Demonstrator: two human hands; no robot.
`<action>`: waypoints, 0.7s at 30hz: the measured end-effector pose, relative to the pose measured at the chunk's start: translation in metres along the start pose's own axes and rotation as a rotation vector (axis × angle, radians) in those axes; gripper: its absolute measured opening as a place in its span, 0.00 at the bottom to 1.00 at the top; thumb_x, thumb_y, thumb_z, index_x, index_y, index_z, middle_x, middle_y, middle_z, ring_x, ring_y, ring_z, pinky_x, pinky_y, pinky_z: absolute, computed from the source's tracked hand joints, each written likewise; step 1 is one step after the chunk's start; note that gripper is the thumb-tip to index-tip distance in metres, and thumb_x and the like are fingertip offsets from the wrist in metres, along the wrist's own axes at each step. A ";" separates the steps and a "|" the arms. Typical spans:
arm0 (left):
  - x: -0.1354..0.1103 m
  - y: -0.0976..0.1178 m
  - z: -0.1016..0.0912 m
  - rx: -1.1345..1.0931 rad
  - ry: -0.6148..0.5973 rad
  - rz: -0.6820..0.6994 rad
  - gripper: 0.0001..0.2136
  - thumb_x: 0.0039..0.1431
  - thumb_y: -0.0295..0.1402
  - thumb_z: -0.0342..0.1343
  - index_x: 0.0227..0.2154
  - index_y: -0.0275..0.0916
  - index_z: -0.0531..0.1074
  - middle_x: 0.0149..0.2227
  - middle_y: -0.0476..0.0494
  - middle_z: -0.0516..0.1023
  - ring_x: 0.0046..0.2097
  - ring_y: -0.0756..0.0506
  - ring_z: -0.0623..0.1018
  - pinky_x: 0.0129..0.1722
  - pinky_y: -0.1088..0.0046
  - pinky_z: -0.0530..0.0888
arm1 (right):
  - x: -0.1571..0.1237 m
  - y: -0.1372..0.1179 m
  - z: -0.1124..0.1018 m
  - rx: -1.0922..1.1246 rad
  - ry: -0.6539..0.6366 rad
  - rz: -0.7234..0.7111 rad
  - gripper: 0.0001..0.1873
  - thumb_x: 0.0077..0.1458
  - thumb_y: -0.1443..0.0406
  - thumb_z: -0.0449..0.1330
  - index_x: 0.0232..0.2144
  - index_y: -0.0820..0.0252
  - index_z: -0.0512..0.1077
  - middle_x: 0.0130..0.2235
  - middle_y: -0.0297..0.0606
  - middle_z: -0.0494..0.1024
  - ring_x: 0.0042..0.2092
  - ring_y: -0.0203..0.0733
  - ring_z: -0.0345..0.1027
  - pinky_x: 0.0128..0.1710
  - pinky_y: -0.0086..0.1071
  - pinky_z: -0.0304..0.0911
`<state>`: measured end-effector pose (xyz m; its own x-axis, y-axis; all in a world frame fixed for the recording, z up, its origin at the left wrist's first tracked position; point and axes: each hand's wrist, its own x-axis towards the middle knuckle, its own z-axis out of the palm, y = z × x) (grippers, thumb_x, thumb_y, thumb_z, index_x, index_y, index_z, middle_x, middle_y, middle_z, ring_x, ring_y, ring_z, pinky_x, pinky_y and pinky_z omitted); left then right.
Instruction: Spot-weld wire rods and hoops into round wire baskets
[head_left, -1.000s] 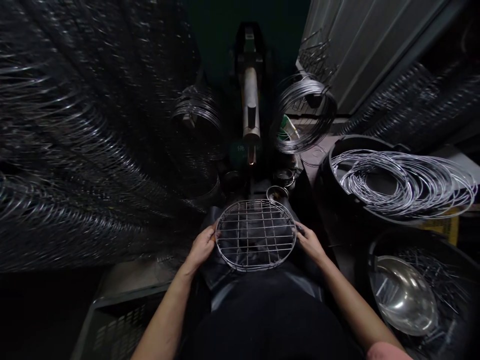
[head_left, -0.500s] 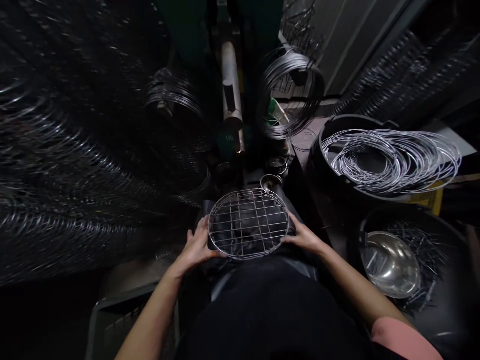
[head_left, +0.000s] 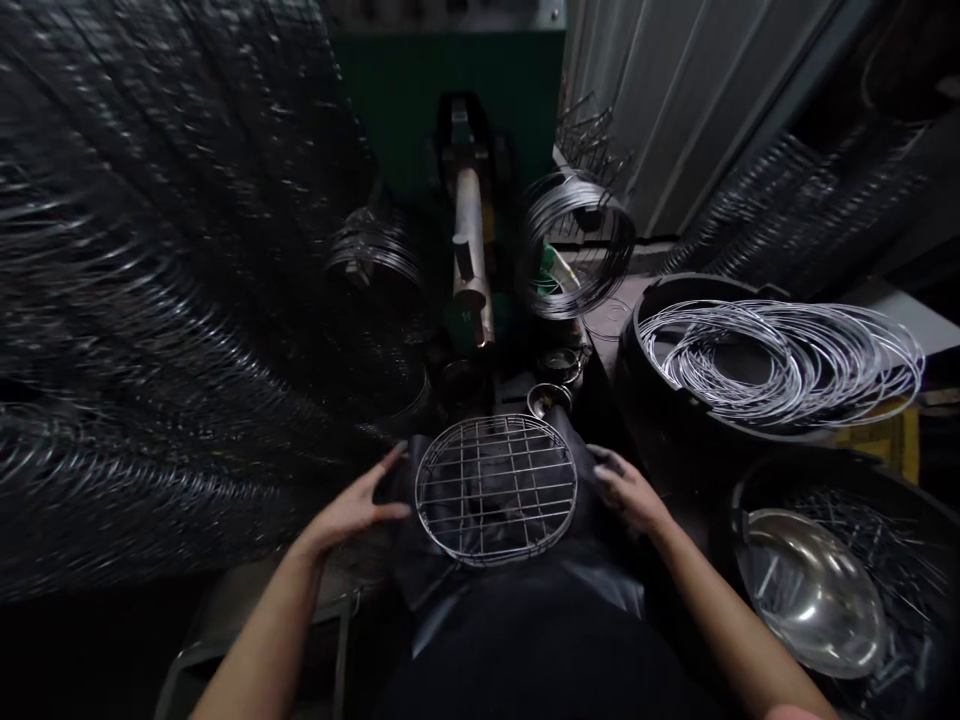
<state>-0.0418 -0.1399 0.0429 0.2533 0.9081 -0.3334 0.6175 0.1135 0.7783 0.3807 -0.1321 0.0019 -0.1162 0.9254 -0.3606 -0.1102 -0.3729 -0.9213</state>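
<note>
Round wire grid (head_left: 496, 490) lying flat between my hands — left hand (head_left: 352, 505) open beside it, fingers spread, holding nothing; right hand (head_left: 626, 490) curled at its opposite rim, and I cannot tell whether it grips. The grid looks fully formed; loose wire rings (head_left: 780, 355) lie beyond the right hand.

Your left hand (head_left: 352, 512) and right hand (head_left: 631, 492) are ungloved, your forearms bare. A dark, faintly glossy apron (head_left: 540, 640) covers your front at bottom centre. A sliver of pink sleeve (head_left: 789, 713) shows at bottom right.
</note>
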 end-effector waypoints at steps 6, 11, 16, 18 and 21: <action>0.096 0.078 -0.037 -0.077 -0.174 0.003 0.45 0.40 0.49 0.63 0.61 0.39 0.53 0.62 0.36 0.59 0.63 0.38 0.59 0.61 0.60 0.56 | 0.053 0.021 0.014 0.121 0.255 -0.230 0.19 0.47 0.55 0.60 0.41 0.56 0.67 0.30 0.31 0.73 0.35 0.38 0.67 0.42 0.34 0.63; 0.194 0.127 0.007 0.207 -0.602 0.048 0.42 0.30 0.43 0.69 0.53 0.36 0.65 0.59 0.35 0.64 0.60 0.36 0.63 0.60 0.61 0.58 | 0.069 0.040 0.021 0.241 0.369 -0.200 0.20 0.45 0.55 0.61 0.39 0.56 0.64 0.28 0.30 0.72 0.31 0.38 0.68 0.36 0.34 0.65; 0.231 0.130 0.052 0.141 -1.047 -0.121 0.31 0.29 0.44 0.69 0.41 0.38 0.72 0.42 0.43 0.78 0.47 0.36 0.75 0.48 0.57 0.71 | 0.065 0.033 0.005 0.621 0.466 -0.015 0.17 0.39 0.62 0.65 0.35 0.58 0.69 0.27 0.29 0.70 0.26 0.33 0.66 0.22 0.27 0.63; 0.228 0.127 0.059 0.058 -1.126 -0.157 0.28 0.30 0.45 0.68 0.38 0.38 0.73 0.35 0.46 0.79 0.39 0.39 0.77 0.41 0.60 0.75 | 0.059 0.029 0.003 0.664 0.429 0.051 0.15 0.39 0.66 0.65 0.34 0.59 0.71 0.26 0.29 0.70 0.25 0.32 0.66 0.21 0.25 0.63; 0.212 0.127 0.056 0.018 -1.077 -0.115 0.26 0.30 0.44 0.69 0.35 0.38 0.73 0.32 0.47 0.78 0.35 0.42 0.77 0.36 0.64 0.75 | 0.049 0.026 0.007 0.739 0.364 0.132 0.14 0.39 0.69 0.64 0.33 0.61 0.72 0.25 0.30 0.71 0.25 0.32 0.66 0.23 0.25 0.65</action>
<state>0.1318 0.0446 0.0418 0.7087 0.0602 -0.7029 0.6880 0.1615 0.7075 0.3657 -0.0968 -0.0387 0.1392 0.7876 -0.6002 -0.7522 -0.3102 -0.5814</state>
